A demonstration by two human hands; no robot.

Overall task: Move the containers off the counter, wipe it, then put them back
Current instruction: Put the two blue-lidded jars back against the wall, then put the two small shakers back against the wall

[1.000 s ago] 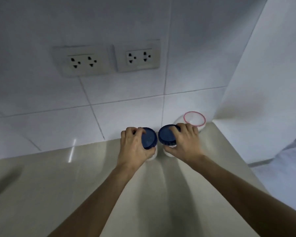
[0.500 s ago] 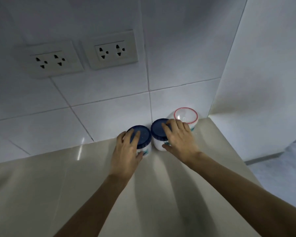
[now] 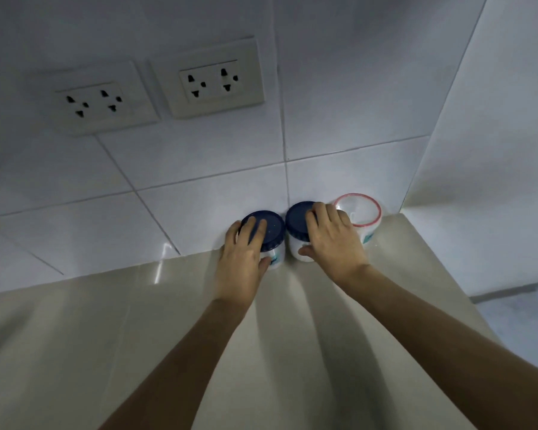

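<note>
Both blue-lidded jars are gripped from above, each by one hand. From the head view, just right of the frame's centre, the left hand point(image 3: 246, 256) is draped over the left jar point(image 3: 266, 235), fingers laid across the dark blue lid and the thumb pressed against the white side. The right hand point(image 3: 333, 240) is closed over the right jar point(image 3: 298, 231) in the same way, fingers on the lid, thumb against the front wall. The two jars are set just beside each other against the tiled wall point(image 3: 199, 187), at the back of the counter point(image 3: 168, 336). To their right, near the corner, a third container with a red rim point(image 3: 362, 212) is seen, touched by no hand as far as can be told.

Whether the jars are being set down or picked up cannot be read from this moment alone. No cloth is seen, and no wet streaks can be made out on the counter, so whether it is wiped cannot be told. Two sockets point(image 3: 160, 91) are mounted in the upper left of the frame, well apart from the work.
</note>
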